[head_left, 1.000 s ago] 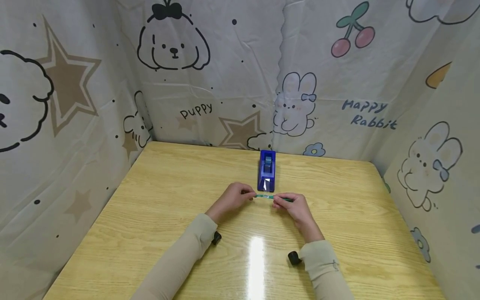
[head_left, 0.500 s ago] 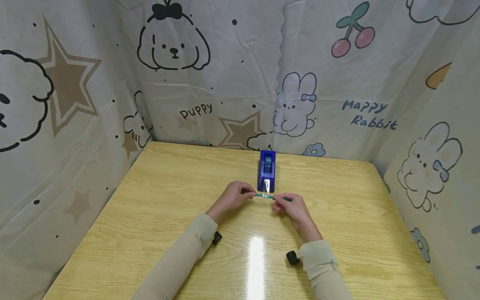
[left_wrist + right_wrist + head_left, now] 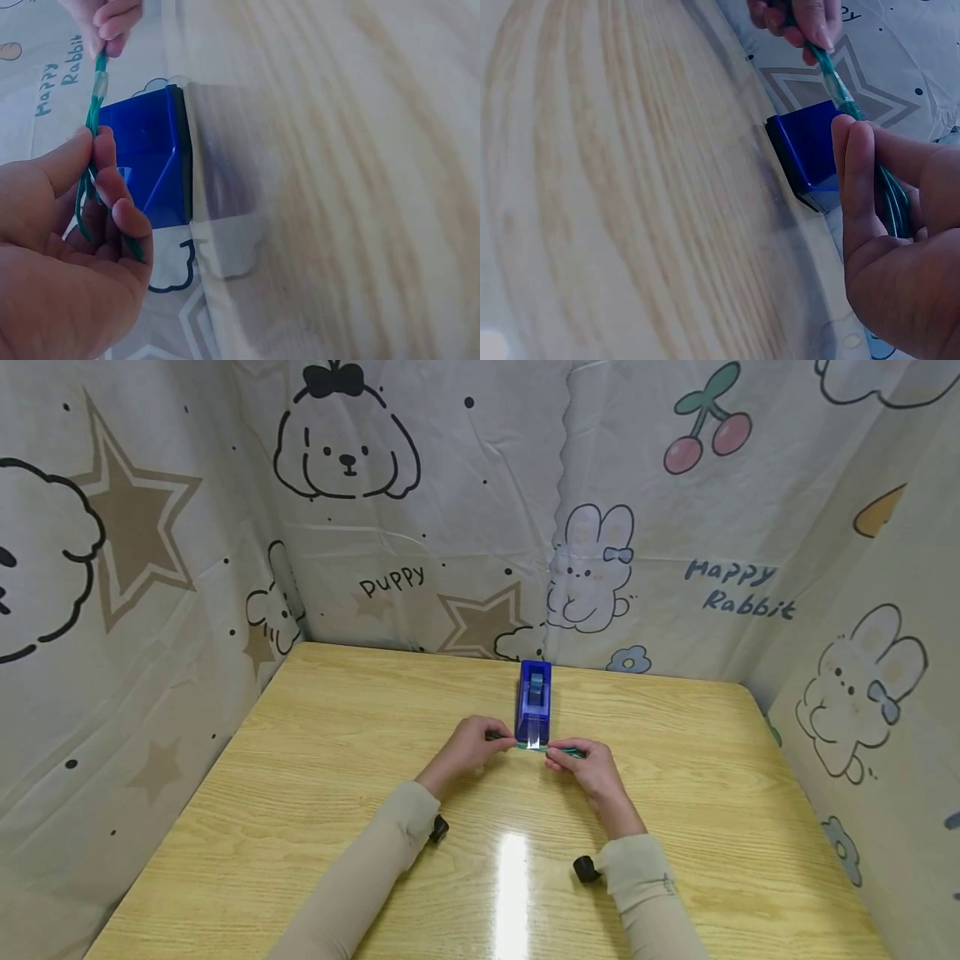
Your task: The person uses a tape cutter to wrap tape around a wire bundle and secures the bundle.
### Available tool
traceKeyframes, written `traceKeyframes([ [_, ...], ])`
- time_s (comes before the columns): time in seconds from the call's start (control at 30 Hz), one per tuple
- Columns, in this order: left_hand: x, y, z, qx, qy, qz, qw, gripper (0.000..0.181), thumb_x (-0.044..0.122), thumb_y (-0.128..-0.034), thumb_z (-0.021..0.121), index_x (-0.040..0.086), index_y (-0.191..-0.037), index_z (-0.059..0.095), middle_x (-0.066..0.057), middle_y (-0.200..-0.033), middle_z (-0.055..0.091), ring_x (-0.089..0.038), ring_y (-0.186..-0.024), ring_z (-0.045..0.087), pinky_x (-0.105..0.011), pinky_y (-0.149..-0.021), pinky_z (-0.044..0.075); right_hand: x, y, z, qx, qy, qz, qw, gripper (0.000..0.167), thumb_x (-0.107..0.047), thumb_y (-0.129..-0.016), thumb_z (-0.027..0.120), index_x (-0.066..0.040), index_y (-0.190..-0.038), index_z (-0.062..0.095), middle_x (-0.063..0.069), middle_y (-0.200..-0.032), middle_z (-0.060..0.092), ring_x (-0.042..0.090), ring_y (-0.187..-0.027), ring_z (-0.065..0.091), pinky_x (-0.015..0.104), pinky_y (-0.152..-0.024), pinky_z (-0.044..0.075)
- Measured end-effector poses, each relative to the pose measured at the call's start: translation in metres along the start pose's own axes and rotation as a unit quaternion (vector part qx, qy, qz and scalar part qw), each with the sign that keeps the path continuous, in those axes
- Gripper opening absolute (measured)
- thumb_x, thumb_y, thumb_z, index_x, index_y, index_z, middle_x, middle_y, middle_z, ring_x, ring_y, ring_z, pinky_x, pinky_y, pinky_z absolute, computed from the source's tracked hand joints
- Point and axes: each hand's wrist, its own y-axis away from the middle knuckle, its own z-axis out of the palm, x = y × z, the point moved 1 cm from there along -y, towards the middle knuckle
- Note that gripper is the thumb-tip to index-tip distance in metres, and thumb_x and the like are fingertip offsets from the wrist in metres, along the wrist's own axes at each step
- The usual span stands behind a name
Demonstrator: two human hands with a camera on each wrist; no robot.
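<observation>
In the head view, a bundle of thin green cords is stretched between both hands, just in front of a blue tape dispenser. My left hand pinches its left part; loose green ends hang among the fingers in the left wrist view. The right hand pinches the other part between thumb and fingers, and gathered strands lie along that palm. Clear tape runs from the dispenser's front to the cords. A band of tape covers their middle, between the hands.
The wooden table carries the dispenser near its back edge. A printed curtain rises behind and on both sides. Black wrist cameras stick out from the sleeves.
Both hands have moved slightly forward with the cords, closer to the dispenser. The visible strip of tape between dispenser and cords looks a little shorter. The dispenser stays in place.
</observation>
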Motion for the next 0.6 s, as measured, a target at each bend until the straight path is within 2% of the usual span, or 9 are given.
traceKeyframes([
  [0.13, 0.0029, 0.0004, -0.0018, -0.002, 0.004, 0.003, 1.0000, 0.010, 0.021, -0.0987, 0.073, 0.015, -0.095, 0.080, 0.001, -0.095, 0.076, -0.011, -0.084, 0.063, -0.027, -0.074, 0.053, 0.0021, -0.0007, 0.0013, 0.004, 0.008, 0.006, 0.9999, 0.032, -0.013, -0.103, 0.066, 0.012, -0.122, 0.067, 0.006, -0.089, 0.076, 0.012, -0.077, 0.076, 0.029, -0.079, 0.062],
  [0.27, 0.0025, 0.0004, -0.0019, -0.001, 0.001, 0.002, 1.0000, 0.010, 0.021, -0.0983, 0.073, 0.015, -0.094, 0.080, 0.001, -0.096, 0.076, -0.011, -0.085, 0.063, -0.026, -0.075, 0.053, 0.0017, -0.0007, 0.0024, 0.008, 0.031, 0.021, 0.9993, 0.033, -0.022, -0.105, 0.063, 0.009, -0.114, 0.070, 0.003, -0.080, 0.073, 0.011, -0.070, 0.074, 0.028, -0.073, 0.062],
  [0.37, 0.0013, 0.0002, -0.0008, 0.003, 0.000, 0.003, 1.0000, 0.010, 0.021, -0.0982, 0.073, 0.015, -0.094, 0.080, 0.001, -0.096, 0.076, -0.011, -0.085, 0.063, -0.026, -0.075, 0.053, 0.0010, -0.0009, 0.0030, 0.012, 0.033, 0.030, 0.9989, 0.032, -0.022, -0.106, 0.062, 0.009, -0.108, 0.071, 0.003, -0.076, 0.071, 0.011, -0.066, 0.072, 0.026, -0.069, 0.061],
  [0.6, 0.0013, 0.0006, 0.0011, 0.012, 0.000, 0.007, 0.9999, 0.009, 0.020, -0.0980, 0.073, 0.015, -0.093, 0.080, 0.002, -0.094, 0.076, -0.011, -0.084, 0.063, -0.028, -0.074, 0.053, 0.0034, -0.0039, 0.0021, 0.020, 0.019, 0.034, 0.9990, 0.027, -0.014, -0.102, 0.068, 0.011, -0.113, 0.070, 0.006, -0.078, 0.072, 0.011, -0.066, 0.072, 0.024, -0.068, 0.061],
])
